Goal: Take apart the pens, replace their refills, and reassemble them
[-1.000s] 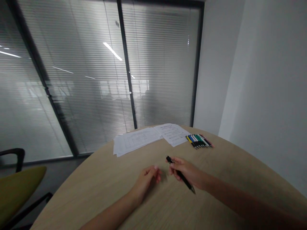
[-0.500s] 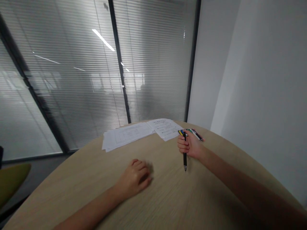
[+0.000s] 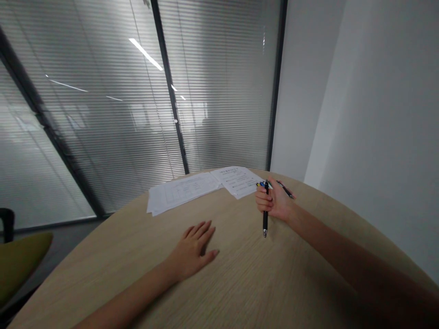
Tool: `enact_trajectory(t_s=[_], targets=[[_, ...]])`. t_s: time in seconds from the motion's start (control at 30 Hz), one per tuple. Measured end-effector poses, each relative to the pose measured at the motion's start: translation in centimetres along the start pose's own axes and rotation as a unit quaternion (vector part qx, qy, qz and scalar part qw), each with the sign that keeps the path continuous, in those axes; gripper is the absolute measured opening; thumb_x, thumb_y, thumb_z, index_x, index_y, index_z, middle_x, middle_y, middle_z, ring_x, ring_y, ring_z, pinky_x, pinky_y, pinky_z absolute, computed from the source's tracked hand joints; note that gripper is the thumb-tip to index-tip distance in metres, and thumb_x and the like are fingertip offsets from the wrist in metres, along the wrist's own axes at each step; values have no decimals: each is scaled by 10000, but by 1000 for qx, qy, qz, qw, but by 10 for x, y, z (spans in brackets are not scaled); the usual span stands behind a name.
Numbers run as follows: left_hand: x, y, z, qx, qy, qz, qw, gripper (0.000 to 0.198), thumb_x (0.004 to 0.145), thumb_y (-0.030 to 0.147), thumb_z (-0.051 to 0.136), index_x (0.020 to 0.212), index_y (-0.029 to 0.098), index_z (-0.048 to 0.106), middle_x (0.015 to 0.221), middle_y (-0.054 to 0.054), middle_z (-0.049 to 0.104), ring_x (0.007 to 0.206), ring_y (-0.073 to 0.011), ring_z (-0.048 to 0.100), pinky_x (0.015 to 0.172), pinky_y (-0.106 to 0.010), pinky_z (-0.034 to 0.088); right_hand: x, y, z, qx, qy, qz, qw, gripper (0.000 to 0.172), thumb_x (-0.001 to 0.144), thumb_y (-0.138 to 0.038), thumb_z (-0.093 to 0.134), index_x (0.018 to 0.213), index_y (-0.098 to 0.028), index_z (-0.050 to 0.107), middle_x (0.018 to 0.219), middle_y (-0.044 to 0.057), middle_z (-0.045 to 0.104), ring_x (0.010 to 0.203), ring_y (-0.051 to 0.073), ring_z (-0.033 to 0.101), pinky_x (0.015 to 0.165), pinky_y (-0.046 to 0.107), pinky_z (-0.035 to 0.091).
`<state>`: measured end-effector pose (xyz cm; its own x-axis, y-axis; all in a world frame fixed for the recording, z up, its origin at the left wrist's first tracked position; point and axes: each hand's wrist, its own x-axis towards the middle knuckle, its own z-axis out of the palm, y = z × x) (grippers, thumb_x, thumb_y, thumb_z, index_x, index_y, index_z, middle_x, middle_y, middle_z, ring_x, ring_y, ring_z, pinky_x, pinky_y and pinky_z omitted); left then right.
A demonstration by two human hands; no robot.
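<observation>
My right hand (image 3: 276,201) is wrapped round a black pen (image 3: 265,221), whose silver tip points down toward me. Behind that hand lie several coloured pens (image 3: 286,188), mostly hidden by the fingers. My left hand (image 3: 192,251) rests palm down on the wooden table (image 3: 233,283), fingers stretched out and thumb apart, holding nothing. Beyond the hands, printed sheets of paper (image 3: 185,191) lie flat, and another printed sheet (image 3: 236,182) sits just left of the pens.
A curved table edge (image 3: 346,211) runs along the right, close to a white wall (image 3: 373,114). Glass panels with blinds (image 3: 222,91) stand past the far edge. At the lower left is a yellow-green chair (image 3: 25,256).
My left hand has uncurled and flattened onto the table. My right hand still grips the black pen, slightly higher in view. The camera view has shifted a little.
</observation>
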<state>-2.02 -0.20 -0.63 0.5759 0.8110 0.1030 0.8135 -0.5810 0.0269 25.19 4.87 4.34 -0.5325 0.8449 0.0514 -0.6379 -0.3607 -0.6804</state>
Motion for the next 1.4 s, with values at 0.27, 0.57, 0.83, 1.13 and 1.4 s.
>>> enact_trajectory(t_s=[0.27,0.57,0.83,1.13,1.4], targets=[[1,1,-1,-5,-1,1,1000,597,808,520,346,1268,141,359,1356,-124,280,1234,-262,259,982,-436,224,1,0,-8,-13,-20,-5,1000,434,818,-439,214,474,-197,321,342,-81,216,296,63,91,275,162,156],[1,4,-3,-5,-3,-4,1000,568,806,490,364,1259,147,370,1352,-125,290,1230,-256,269,977,-437,231,-1,3,-3,-21,-14,11,1000,481,831,-484,179,481,-194,336,342,-83,225,281,62,108,271,163,159],[1,2,-2,-15,1,-1,1000,564,804,485,368,1254,144,377,1347,-126,300,1227,-267,274,978,-448,231,0,3,0,-20,4,10,1000,451,831,-426,152,469,-198,294,338,-84,180,303,62,56,275,168,115],[1,1,-1,-10,1,1,1000,581,810,506,347,1262,141,367,1351,-127,293,1231,-262,266,980,-440,231,0,3,0,-25,14,19,999,498,840,-506,118,485,-198,282,343,-92,177,312,56,50,281,161,108],[1,1,-1,-7,2,0,1000,575,807,500,357,1258,143,377,1346,-125,302,1231,-259,269,983,-433,233,1,3,-1,-34,13,24,999,457,838,-458,142,483,-204,279,331,-90,185,303,61,52,270,165,122]])
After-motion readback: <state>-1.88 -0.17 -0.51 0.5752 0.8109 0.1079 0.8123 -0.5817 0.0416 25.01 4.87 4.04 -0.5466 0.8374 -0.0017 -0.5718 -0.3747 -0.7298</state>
